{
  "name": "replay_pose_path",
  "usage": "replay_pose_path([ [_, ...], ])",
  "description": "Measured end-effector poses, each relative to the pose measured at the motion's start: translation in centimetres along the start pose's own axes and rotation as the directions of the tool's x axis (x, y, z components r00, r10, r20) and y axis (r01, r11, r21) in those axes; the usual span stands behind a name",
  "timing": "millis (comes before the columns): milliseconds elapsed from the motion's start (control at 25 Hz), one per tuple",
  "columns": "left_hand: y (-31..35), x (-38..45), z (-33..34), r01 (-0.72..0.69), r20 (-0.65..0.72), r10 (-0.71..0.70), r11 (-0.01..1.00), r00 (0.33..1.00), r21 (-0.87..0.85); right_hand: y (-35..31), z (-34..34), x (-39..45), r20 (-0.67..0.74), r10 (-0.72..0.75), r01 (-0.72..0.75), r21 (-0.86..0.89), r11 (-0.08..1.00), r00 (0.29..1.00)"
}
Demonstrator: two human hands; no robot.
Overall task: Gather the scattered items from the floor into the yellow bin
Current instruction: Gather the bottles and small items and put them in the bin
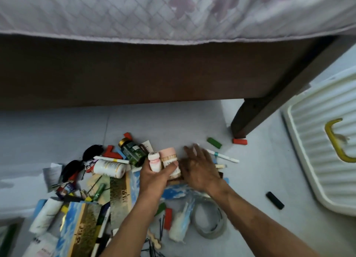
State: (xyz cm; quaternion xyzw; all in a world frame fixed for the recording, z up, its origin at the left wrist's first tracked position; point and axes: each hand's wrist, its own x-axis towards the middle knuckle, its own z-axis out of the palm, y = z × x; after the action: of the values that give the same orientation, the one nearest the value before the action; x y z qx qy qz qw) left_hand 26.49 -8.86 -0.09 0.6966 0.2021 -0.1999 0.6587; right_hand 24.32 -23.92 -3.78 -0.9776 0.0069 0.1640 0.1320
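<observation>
A heap of small items lies on the pale floor (250, 170) in front of the bed. My left hand (154, 177) grips a small white bottle with a pink band (155, 161) and a pink-topped jar (169, 156). My right hand (198, 168) lies just right of the jar with its fingers spread, over a white pen (225, 156). Beside them lie a dark green bottle (133, 151) and a white bottle (109, 168) on its side. No yellow bin shows in this view.
A dark wooden bed frame (154, 74) and its leg (242, 122) stand behind the pile. Green (214, 142), red (239, 141) and black (274, 200) blocks lie apart to the right. A white ribbed lid with a yellow handle (316, 141) lies at the far right. Picture boxes (81, 228) and a tape ring (210, 218) lie nearer.
</observation>
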Motion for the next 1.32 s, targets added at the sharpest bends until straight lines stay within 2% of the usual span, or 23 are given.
replay_pose_path([
  [80,0.1,-0.9,2.5,-0.011,0.074,0.011,1.0,0.997,-0.008,3.0,-0.6,-3.2,-0.103,-0.004,0.016,0.114,0.993,0.995],
  [120,0.0,-1.3,3.5,-0.016,0.105,0.016,1.0,0.994,-0.007,5.3,-1.0,-4.2,-0.185,0.038,-0.013,0.133,0.991,0.982],
  [200,-0.2,-1.7,4.2,-0.016,0.151,0.013,1.0,0.988,0.017,10.1,-1.8,-5.1,-0.333,0.271,-0.218,0.187,0.958,0.903],
  [240,-0.3,-1.9,4.4,-0.011,0.159,0.006,1.0,0.987,0.027,12.1,-2.3,-5.1,-0.331,0.396,-0.344,0.204,0.916,0.857],
  [320,-0.4,-1.9,4.6,0.0,0.149,-0.005,0.999,0.989,0.032,14.8,-2.7,-4.2,-0.199,0.54,-0.513,0.172,0.841,0.818],
  [400,-0.5,-1.6,4.7,0.016,0.125,-0.019,1.0,0.992,0.017,15.3,-2.0,-3.5,-0.087,0.509,-0.497,0.128,0.858,0.856],
  [480,-0.5,-1.6,4.6,0.026,0.101,-0.028,0.999,0.995,0.02,13.8,0.0,-4.3,-0.033,0.458,-0.455,0.074,0.888,0.888],
  [600,-0.8,-1.9,4.0,0.036,0.083,-0.039,0.999,0.996,0.031,9.9,2.1,-6.3,-0.132,0.381,-0.384,0.01,0.923,0.915],
  [680,-1.2,-2.2,3.4,0.029,0.071,-0.031,0.999,0.997,0.032,8.7,1.6,-4.7,-0.196,0.294,-0.284,0.075,0.956,0.936],
  [760,-1.2,-2.4,2.6,0.031,0.051,-0.034,0.999,0.998,0.044,8.5,0.2,-2.2,-0.097,0.218,-0.2,0.166,0.966,0.971],
  [840,-1.0,-2.5,1.9,0.037,0.045,-0.039,0.999,0.998,0.035,8.3,0.0,-1.2,0.002,0.178,-0.177,0.134,0.975,0.984],
  [1000,-1.9,-3.5,2.8,0.043,0.052,-0.043,0.999,0.998,0.008,6.1,2.2,-5.7,-0.002,0.15,-0.148,0.128,0.981,0.989],
  [1080,-2.9,-4.9,4.3,0.038,0.077,-0.037,0.999,0.996,-0.018,5.8,2.6,-8.2,-0.007,0.133,-0.129,0.184,0.974,0.991],
  [1200,-4.0,-6.9,5.2,0.058,0.112,-0.051,0.996,0.992,-0.065,7.3,2.0,-12.2,-0.138,0.219,-0.173,0.288,0.942,0.966],
  [1280,-4.0,-9.1,4.1,0.065,0.113,-0.053,0.993,0.992,-0.1,8.4,1.7,-16.3,-0.184,0.396,-0.337,0.285,0.897,0.9],
  [1320,-3.8,-9.7,3.5,0.069,0.097,-0.057,0.991,0.994,-0.119,9.1,1.4,-17.4,-0.146,0.498,-0.444,0.289,0.848,0.855],
])
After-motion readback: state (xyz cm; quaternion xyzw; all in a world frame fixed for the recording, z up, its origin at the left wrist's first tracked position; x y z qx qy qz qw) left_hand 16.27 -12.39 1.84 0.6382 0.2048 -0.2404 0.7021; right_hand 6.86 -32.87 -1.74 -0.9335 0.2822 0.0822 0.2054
